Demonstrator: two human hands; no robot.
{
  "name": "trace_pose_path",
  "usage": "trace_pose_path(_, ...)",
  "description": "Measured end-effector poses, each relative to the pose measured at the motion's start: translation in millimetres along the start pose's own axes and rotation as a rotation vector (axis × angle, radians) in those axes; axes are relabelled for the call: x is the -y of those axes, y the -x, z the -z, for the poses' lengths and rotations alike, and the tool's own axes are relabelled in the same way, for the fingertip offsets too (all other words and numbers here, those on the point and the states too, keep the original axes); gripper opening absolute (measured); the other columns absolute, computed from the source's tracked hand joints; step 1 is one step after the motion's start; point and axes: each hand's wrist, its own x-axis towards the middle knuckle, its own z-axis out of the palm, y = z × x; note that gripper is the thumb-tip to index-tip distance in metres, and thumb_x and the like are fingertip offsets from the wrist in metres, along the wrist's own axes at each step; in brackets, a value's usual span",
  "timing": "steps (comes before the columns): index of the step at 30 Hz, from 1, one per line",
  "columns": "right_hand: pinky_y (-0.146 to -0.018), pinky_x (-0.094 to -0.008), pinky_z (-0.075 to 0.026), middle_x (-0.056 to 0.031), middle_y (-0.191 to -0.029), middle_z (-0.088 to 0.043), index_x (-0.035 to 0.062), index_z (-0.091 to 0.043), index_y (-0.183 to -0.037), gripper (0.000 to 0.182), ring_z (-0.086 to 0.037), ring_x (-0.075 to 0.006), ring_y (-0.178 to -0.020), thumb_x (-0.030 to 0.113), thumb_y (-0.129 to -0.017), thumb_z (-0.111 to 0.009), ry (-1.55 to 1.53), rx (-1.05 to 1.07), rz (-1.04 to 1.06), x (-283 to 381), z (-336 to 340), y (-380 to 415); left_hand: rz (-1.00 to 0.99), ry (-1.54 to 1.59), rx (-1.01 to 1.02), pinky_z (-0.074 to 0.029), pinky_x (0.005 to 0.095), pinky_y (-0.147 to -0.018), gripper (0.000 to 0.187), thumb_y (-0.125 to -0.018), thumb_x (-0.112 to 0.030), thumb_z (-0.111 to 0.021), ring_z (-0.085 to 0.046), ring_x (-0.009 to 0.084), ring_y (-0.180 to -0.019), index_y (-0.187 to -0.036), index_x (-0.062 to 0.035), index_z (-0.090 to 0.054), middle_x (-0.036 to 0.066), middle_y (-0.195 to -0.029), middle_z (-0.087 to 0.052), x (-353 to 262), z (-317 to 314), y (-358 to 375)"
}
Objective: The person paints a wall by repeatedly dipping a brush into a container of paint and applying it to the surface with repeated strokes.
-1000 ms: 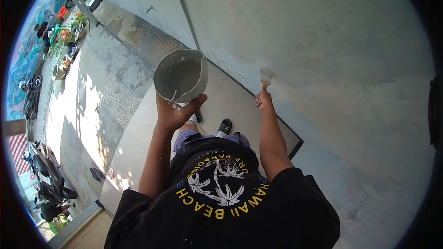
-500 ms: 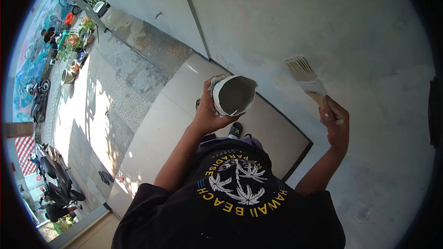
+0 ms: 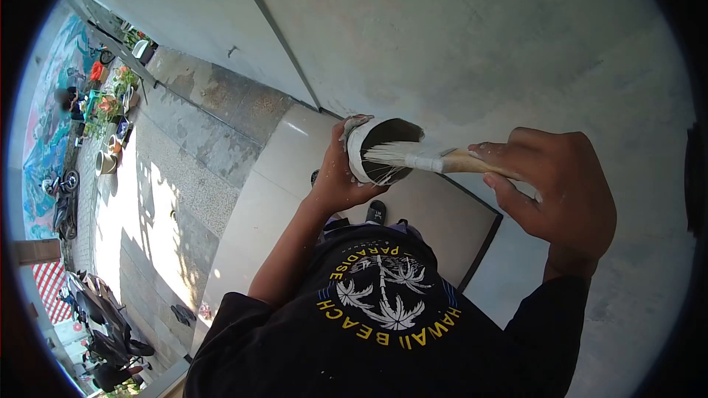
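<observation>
My left hand (image 3: 341, 169) is wrapped round a paint-smeared white cup (image 3: 357, 149), its open mouth facing up towards me. My right hand (image 3: 564, 180) grips the wooden handle of a paintbrush (image 3: 424, 159). The brush lies nearly level, with its pale, paint-coated bristles over the cup's mouth and spread out at the rim. White spots of paint mark the fingers of my left hand.
A pale painted wall (image 3: 472, 44) rises close ahead and to the right. Light floor tiles (image 3: 258, 199) lie underfoot. Leftwards are a paved yard, potted plants (image 3: 108, 107), parked motorbikes (image 3: 103, 317), sandals (image 3: 181, 315) and a person (image 3: 72, 103) farther off.
My right hand has brought the paintbrush from beside the wall leftwards to the cup, turning it so the bristles point into the mouth. My left hand keeps its hold on the cup.
</observation>
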Motion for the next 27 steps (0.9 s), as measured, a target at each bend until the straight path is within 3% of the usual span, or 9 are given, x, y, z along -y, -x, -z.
trace_pose_path(2,-0.050,-0.0340,-0.041,-0.0069,-0.068,-0.059,0.0050,-0.073,-0.103,0.028,-0.054,-0.0204,-0.050,0.013,-0.076,-0.071,0.218,0.107,0.063,9,6,-2,-0.029,-0.035,-0.003,-0.040,0.0409,-0.104,0.097,-0.061,-0.023,-0.087,-0.051,0.0337,-0.124,-0.137,-0.0039,-0.030,0.019,-0.132,-0.049,-3,-5,-1)
trace_pose_path(12,-0.050,-0.0313,-0.042,-0.0026,-0.067,-0.055,0.0066,-0.071,-0.098,0.024,-0.056,-0.0155,-0.051,0.015,-0.076,-0.073,0.542,0.275,0.095,31,6,-6,-0.029,-0.075,0.016,-0.042,0.0425,-0.102,0.099,-0.059,-0.021,-0.087,-0.053,0.0356,-0.122,-0.138,-0.0048,-0.030,0.019,-0.133,-0.048,-17,-16,2)
trace_pose_path(17,-0.050,-0.0308,-0.043,-0.0036,-0.068,-0.054,0.0032,-0.068,-0.094,0.025,-0.057,-0.0140,-0.053,0.009,-0.070,-0.070,0.682,0.355,0.166,40,-5,-5,-0.035,-0.146,0.011,-0.042,0.0420,-0.102,0.100,-0.058,-0.020,-0.088,-0.053,0.0354,-0.122,-0.138,-0.0049,-0.030,0.019,-0.132,-0.049,-21,-16,1)
trace_pose_path(27,-0.055,-0.0318,-0.045,-0.0050,-0.070,-0.054,0.0025,-0.065,-0.088,0.018,-0.060,-0.0156,-0.061,0.007,-0.070,-0.069,0.581,0.344,0.198,37,-9,-4,-0.035,-0.174,0.020,-0.043,0.0420,-0.101,0.101,-0.058,-0.022,-0.090,-0.053,0.0361,-0.121,-0.137,-0.0033,-0.031,0.020,-0.131,-0.049,-27,-19,1)
